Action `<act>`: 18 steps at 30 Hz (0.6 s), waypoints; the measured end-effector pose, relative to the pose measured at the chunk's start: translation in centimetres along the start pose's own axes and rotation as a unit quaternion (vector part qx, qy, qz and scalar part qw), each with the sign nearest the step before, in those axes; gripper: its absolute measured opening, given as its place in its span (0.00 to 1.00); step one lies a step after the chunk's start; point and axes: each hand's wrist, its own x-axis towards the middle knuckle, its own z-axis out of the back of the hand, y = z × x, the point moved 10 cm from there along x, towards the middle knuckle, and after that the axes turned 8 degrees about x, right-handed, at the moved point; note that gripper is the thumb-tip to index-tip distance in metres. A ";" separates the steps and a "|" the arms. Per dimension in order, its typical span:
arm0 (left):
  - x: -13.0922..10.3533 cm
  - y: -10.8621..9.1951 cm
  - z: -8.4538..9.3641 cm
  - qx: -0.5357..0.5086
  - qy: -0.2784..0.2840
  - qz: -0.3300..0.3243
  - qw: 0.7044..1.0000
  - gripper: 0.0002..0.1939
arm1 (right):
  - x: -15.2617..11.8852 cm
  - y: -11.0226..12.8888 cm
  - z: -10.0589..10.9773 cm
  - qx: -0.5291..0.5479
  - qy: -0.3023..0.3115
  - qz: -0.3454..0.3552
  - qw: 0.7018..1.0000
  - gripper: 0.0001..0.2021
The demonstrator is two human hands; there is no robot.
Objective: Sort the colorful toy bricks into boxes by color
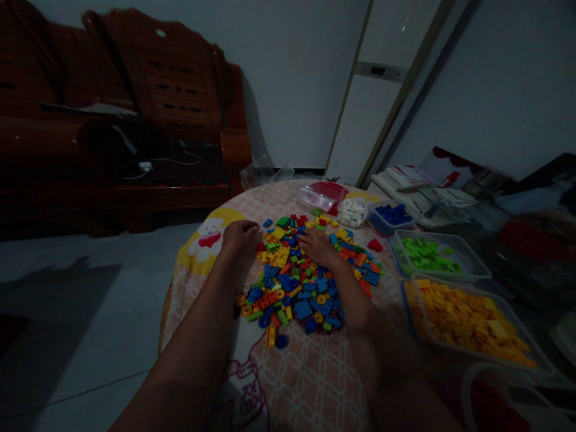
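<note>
A heap of mixed toy building bricks [288, 279] in blue, yellow, red, green and orange is spread over a round table. At the heap's upper left edge is my left hand [239, 235]. Its fingers are bent and pressed together, pointing right, and whatever they may hold is too small and dark to make out. My right hand [317, 247] lies over the upper middle of the heap, palm down. Its fingers are slightly apart and reach left among blue and yellow bricks, their tips partly lost against them.
To the right stand clear tubs of yellow bricks [477, 321], green bricks [427, 255] and blue bricks [393, 214]. White bricks [352, 212] lie in a bag-like pile beside clear plastic packaging [315, 197]. A wooden bench [180, 90] stands behind, left.
</note>
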 end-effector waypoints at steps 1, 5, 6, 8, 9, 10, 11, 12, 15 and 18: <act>-0.1 -0.1 0.0 -0.002 0.001 0.001 1.000 0.17 | -0.1 0.0 -0.1 0.001 0.001 -0.010 1.000 0.20; -0.2 -0.1 0.1 -0.012 0.001 0.007 1.000 0.17 | -0.5 0.3 -0.5 -0.007 0.004 -0.026 1.000 0.21; -0.1 -0.1 0.1 -0.013 0.000 0.008 1.000 0.17 | -0.5 0.3 -0.6 -0.008 0.006 -0.024 1.000 0.21; -0.1 0.0 0.0 -0.014 -0.002 0.003 1.000 0.17 | -0.3 0.4 -0.6 -0.006 0.009 -0.020 1.000 0.21; -0.1 0.1 0.0 -0.016 -0.004 0.001 1.000 0.17 | -0.3 0.5 -0.5 -0.001 0.007 -0.017 1.000 0.20; 0.0 0.2 -0.1 -0.019 -0.008 0.000 1.000 0.17 | -0.2 0.5 -0.3 0.005 0.002 -0.014 1.000 0.19; 0.0 0.3 -0.1 -0.023 -0.010 0.000 1.000 0.18 | -0.1 0.5 -0.2 0.012 -0.005 -0.010 1.000 0.19; 0.0 0.5 -0.2 -0.027 -0.012 0.000 1.000 0.18 | 0.0 0.5 0.0 0.020 -0.011 -0.006 1.000 0.18; 0.2 0.8 -0.3 -0.030 -0.015 0.007 0.999 0.19 | 0.2 0.6 0.0 0.041 -0.022 0.005 0.999 0.17; 0.4 0.6 -0.2 -0.013 -0.010 0.007 1.000 0.18 | 0.3 0.7 0.4 0.062 -0.037 0.013 0.997 0.14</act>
